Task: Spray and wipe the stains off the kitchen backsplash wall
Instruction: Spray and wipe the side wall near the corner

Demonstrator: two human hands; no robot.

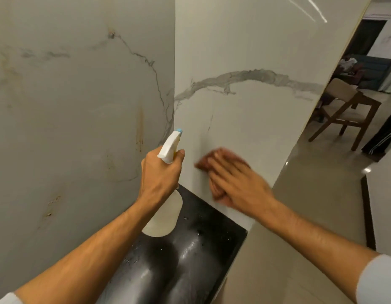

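The marble backsplash wall (245,51) meets a second marble panel (69,106) at a corner. Brown drip stains (141,126) mark the left panel, with more smudges lower down (51,206). My left hand (160,174) grips a white spray bottle (170,148) with a blue nozzle, pointing up near the corner; its pale body (164,218) hangs below my wrist. My right hand (236,181) presses a reddish-brown cloth (214,163) flat against the right wall, low down. The hand and cloth are motion-blurred.
A glossy black countertop (190,249) with water droplets lies below the corner. To the right the wall ends at an edge, with a beige tiled floor (299,205) beyond, a wooden chair (345,113) and a sofa further back.
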